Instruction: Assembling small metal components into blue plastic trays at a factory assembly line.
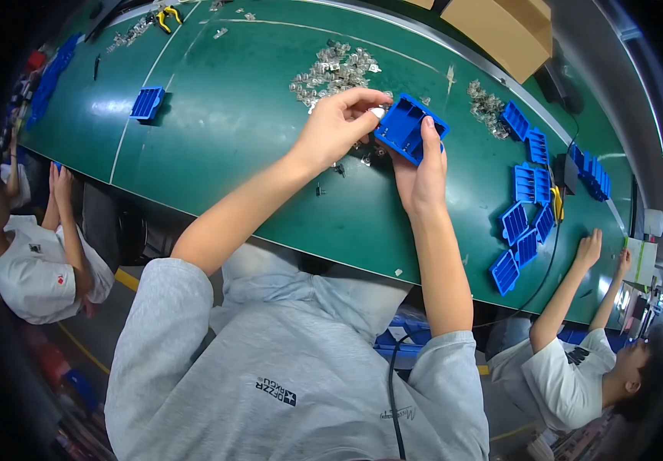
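A blue slotted battery case (403, 123) sits tilted in my right hand (422, 173), with the thumb over its near right edge and its open side toward me. Small metal bits show inside along its lower wall. My left hand (339, 127) is closed in a pinch at the case's left edge. Something white shows at its thumb tip, too small to make out. Under the hands lie a few small metal clips (366, 160), partly hidden. Beyond them spreads a heap of shiny metal clips (339, 73).
Several blue cases (531, 184) lie on the green table (247, 138) at right, near yellow-handled pliers (557, 203), a black cable and another clip pile (486, 107). One blue case (147, 103) lies at left. Co-workers sit on both sides. A cardboard box (500, 34) stands behind.
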### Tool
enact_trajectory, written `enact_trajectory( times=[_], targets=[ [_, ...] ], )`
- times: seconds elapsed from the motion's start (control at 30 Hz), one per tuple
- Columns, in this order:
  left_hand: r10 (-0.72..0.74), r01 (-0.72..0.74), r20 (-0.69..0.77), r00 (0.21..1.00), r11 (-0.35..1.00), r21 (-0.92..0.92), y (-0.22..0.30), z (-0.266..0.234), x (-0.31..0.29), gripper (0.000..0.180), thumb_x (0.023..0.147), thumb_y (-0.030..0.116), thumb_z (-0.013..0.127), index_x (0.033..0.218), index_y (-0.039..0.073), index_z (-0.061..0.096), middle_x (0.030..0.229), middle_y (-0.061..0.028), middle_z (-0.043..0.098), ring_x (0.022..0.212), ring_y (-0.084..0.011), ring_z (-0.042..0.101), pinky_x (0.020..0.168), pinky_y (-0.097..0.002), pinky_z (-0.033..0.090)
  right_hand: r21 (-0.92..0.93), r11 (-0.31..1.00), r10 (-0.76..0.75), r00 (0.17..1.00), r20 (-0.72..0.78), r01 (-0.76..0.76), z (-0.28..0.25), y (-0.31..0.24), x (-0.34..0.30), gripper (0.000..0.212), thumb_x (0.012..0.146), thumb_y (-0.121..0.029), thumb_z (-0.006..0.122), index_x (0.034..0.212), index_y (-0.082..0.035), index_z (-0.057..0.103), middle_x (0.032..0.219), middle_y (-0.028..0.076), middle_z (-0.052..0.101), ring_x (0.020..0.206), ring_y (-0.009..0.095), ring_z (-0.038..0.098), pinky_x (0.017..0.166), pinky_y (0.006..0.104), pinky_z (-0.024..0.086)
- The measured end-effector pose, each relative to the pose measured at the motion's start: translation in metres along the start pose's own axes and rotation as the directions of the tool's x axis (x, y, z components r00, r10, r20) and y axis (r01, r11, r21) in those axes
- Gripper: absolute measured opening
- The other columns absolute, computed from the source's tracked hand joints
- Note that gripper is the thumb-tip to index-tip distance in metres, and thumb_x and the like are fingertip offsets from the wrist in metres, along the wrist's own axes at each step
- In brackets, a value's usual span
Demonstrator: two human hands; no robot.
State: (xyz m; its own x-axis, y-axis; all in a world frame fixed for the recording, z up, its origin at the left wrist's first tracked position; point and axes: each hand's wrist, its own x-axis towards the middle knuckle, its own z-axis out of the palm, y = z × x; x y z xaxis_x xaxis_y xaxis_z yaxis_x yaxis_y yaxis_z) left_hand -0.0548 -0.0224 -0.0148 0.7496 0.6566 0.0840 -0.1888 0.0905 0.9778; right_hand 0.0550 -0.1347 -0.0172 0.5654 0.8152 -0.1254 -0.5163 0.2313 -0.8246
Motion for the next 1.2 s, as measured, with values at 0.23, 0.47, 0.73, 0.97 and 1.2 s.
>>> enact_trajectory(
  times=[0.23, 0.47, 0.73, 0.97, 1.2],
  targets=[
    [-0.146, 0.143, -0.017, 0.989, 0.979, -0.144, 0.005, -0.007, -0.001, 0.018, 0.091, 0.009, 0.058, 0.108, 0.004, 0.056, 0.088, -0.0032, 0.061, 0.069, -0.0086, 0.055, 0.064, -0.023, 0.046, 0.004, 1.0, 0.004, 1.0, 0.028, -0.004, 0.005, -0.002, -0.005, 0.047, 0.096, -0.04, 0.051, 0.122, -0.001, 0.051, 0.114, 0.013, 0.061, 0.104, 0.024, 0.061, 0.095, 0.0418, 0.045],
    [-0.185, 0.189, 0.065, 0.981, 0.981, -0.049, 0.007, -0.006, -0.005, 0.019, 0.09, 0.014, 0.061, 0.107, 0.006, 0.056, 0.094, -0.0015, 0.059, 0.077, -0.0069, 0.054, 0.066, -0.0225, 0.044, -0.023, 0.999, -0.042, 0.997, -0.064, 0.041, 0.001, -0.002, -0.003, 0.043, 0.095, -0.038, 0.053, 0.117, 0.0, 0.05, 0.11, 0.013, 0.06, 0.099, 0.024, 0.061, 0.094, 0.043, 0.048],
    [-0.134, 0.128, 0.172, 0.976, 0.991, 0.048, 0.011, -0.022, 0.002, 0.019, 0.093, 0.022, 0.059, 0.101, 0.005, 0.062, 0.078, 0.0022, 0.06, 0.067, -0.0044, 0.054, 0.059, -0.0196, 0.043, -0.25, 0.966, -0.078, 0.997, -0.023, 0.069, 0.002, -0.007, -0.008, 0.045, 0.094, -0.032, 0.058, 0.121, 0.003, 0.05, 0.105, 0.008, 0.06, 0.094, 0.014, 0.059, 0.085, 0.0298, 0.05],
    [0.021, -0.051, 0.098, 0.995, 0.946, 0.32, 0.002, -0.034, 0.005, 0.016, 0.095, 0.015, 0.056, 0.104, 0.003, 0.06, 0.086, 0.0004, 0.061, 0.073, -0.0062, 0.054, 0.064, -0.0224, 0.045, -0.191, 0.982, -0.006, 0.999, 0.041, 0.014, 0.01, -0.012, -0.004, 0.042, 0.098, -0.03, 0.05, 0.119, 0.006, 0.05, 0.106, 0.016, 0.062, 0.093, 0.026, 0.066, 0.078, 0.0371, 0.056],
    [0.377, -0.363, 0.049, 0.925, 0.84, 0.402, 0.01, -0.02, -0.002, 0.012, 0.091, 0.009, 0.059, 0.101, 0.003, 0.062, 0.099, -0.0075, 0.059, 0.084, -0.0163, 0.057, 0.072, -0.0264, 0.047, -0.122, 0.968, 0.23, 0.97, 0.083, -0.219, 0.015, -0.004, -0.009, 0.047, 0.097, -0.037, 0.045, 0.122, 0.002, 0.049, 0.11, 0.019, 0.063, 0.094, 0.03, 0.066, 0.08, 0.0435, 0.057]
  ],
)
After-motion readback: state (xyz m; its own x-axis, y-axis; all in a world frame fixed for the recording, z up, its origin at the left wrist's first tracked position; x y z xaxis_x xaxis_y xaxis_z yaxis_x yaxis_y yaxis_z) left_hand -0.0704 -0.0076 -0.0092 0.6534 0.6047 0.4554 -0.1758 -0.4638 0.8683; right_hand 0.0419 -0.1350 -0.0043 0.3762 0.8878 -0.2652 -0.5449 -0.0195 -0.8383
